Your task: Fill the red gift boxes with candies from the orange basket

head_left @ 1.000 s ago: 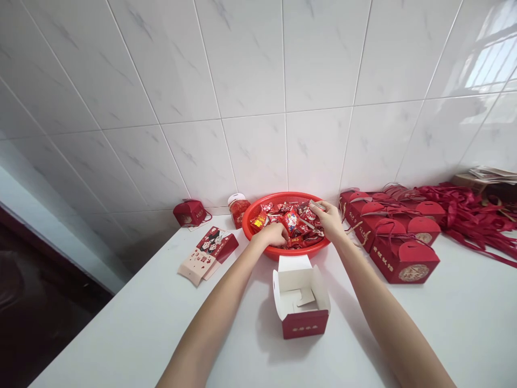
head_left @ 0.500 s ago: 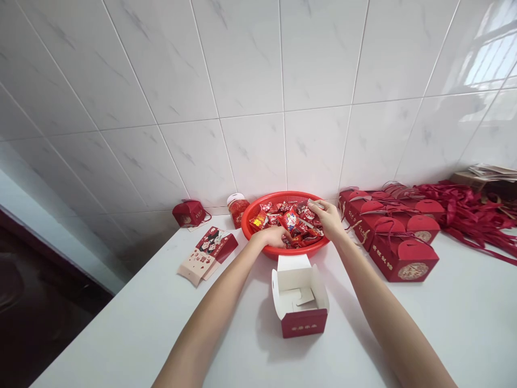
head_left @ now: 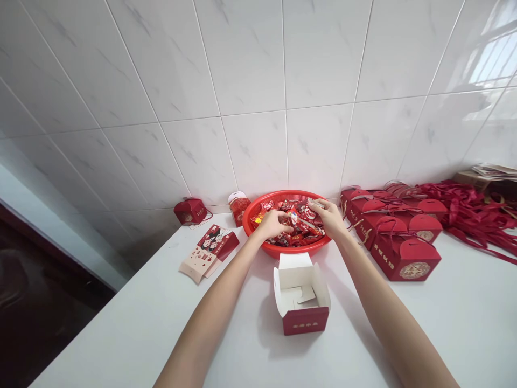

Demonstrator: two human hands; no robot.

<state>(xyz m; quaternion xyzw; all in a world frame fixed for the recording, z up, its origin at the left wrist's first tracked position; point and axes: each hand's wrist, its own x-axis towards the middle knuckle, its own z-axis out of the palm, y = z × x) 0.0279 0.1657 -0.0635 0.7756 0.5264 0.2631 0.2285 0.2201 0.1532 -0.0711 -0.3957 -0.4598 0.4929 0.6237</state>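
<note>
Boxes [head_left: 414, 263] look done; your near box [head_left: 306, 321] has no candy [head_left: 301, 236] yet. Left fingers [head_left: 284, 228] are apart; right fingers [head_left: 324, 206], can't tell.

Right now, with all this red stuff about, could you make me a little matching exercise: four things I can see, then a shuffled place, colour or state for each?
1. Open box
2. Basket
3. Ribbon pile
4. Wall tiles

A. Tangled, at far right
B. White with grey streaks
C. Red outside, white inside
D. Holding wrapped sweets, with left hand and right hand over it

Pairs: 1-C, 2-D, 3-A, 4-B
</note>
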